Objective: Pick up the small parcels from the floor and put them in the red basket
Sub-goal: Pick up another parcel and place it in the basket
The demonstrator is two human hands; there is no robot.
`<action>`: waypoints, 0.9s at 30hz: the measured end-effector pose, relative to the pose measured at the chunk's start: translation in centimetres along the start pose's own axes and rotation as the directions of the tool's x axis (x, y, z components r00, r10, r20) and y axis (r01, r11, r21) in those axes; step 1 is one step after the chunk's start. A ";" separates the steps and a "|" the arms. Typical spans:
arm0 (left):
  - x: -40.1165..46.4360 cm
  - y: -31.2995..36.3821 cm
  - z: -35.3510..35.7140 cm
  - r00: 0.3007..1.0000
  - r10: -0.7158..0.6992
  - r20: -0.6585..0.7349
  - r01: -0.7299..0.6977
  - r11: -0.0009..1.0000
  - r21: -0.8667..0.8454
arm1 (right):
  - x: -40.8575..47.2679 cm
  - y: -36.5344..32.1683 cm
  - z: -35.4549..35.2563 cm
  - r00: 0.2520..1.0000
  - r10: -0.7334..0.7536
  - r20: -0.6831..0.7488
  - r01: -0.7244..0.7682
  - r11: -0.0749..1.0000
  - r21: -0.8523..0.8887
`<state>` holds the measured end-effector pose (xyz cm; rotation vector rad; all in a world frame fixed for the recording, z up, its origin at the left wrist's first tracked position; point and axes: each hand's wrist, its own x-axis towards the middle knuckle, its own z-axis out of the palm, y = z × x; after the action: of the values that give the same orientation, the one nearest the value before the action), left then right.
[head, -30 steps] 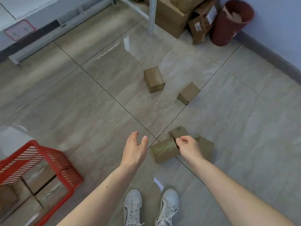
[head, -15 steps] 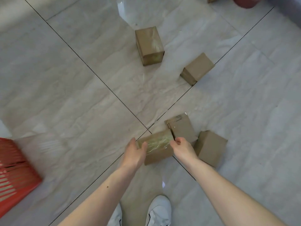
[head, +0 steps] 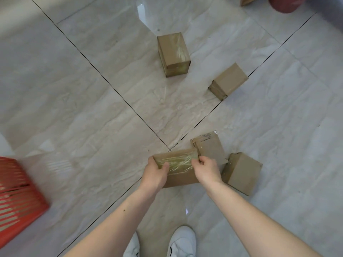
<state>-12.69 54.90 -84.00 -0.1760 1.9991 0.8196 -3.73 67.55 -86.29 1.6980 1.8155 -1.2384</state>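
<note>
Both hands grip one taped brown parcel [head: 179, 170] low over the floor: my left hand [head: 155, 176] on its left end, my right hand [head: 207, 170] on its right end. Touching it behind lies a flatter parcel [head: 209, 147], and a cube-shaped parcel [head: 242, 172] sits just right of my right wrist. Farther off stand a tall taped parcel [head: 173, 53] and a tilted parcel [head: 229, 80]. The red basket [head: 17, 199] shows only its corner at the left edge.
My white shoes [head: 182, 242] are at the bottom centre on the glossy tiled floor. A dark red bin [head: 285, 4] and a cardboard box corner [head: 247, 0] sit at the top right edge.
My left hand came in from open and closed on the parcel's left end; my right hand shifted onto its right end. The camera dipped closer, pushing the basket to the frame's edge.
</note>
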 end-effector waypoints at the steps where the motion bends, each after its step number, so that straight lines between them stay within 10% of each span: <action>1: -1.0 0.6 -0.8 1.000 0.021 -0.022 -0.021 1.000 0.000 | -1.1 -0.8 -0.5 1.000 -0.003 -0.007 0.003 1.000 0.016; 13: -15.2 11.8 -13.6 0.935 0.124 -0.334 -0.118 0.992 0.038 | -17.1 -14.6 -10.3 0.991 -0.123 -0.049 0.130 0.979 0.159; 27: -24.8 16.8 -27.6 0.907 0.192 -0.376 -0.232 0.970 -0.065 | -29.5 -26.2 -11.7 0.952 -0.280 -0.127 0.301 0.933 0.198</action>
<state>-25.96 45.99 -46.52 -0.1873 2.3565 1.1018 -18.46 61.42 -48.41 1.6670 2.1181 -1.5474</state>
